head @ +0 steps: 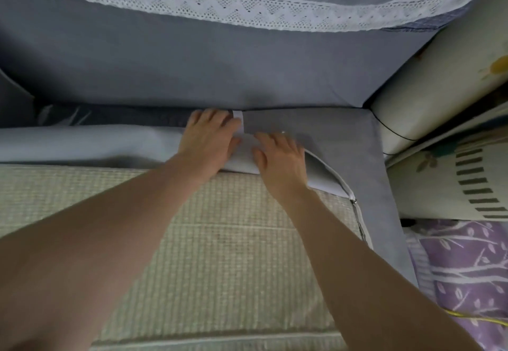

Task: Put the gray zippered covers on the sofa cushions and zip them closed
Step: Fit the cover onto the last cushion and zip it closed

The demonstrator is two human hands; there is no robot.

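Gray cover (316, 136) cloth could snag in the zipper (355, 207) if we ran the slider while the cover lies this slack. If we tug only at the middle, the rolled edge may twist, or the fitted corner may slip off the cushion (220, 240).

The cover looks smooth and matte, with a paler lining showing where it is folded back. It is on at the cushion's far right corner and rolled up along the cushion's far edge. The woven beige face is bare, and the zipper gapes along the cushion's right side.

Our left hand (209, 141) and right hand (280, 155) rest side by side on the roll at the cushion's far edge, fingers spread and fairly straight, pressing and not pinching.

Beyond the cushion rises the sofa back (192, 70). A purple cloth (467, 268) lies to the cushion's right.
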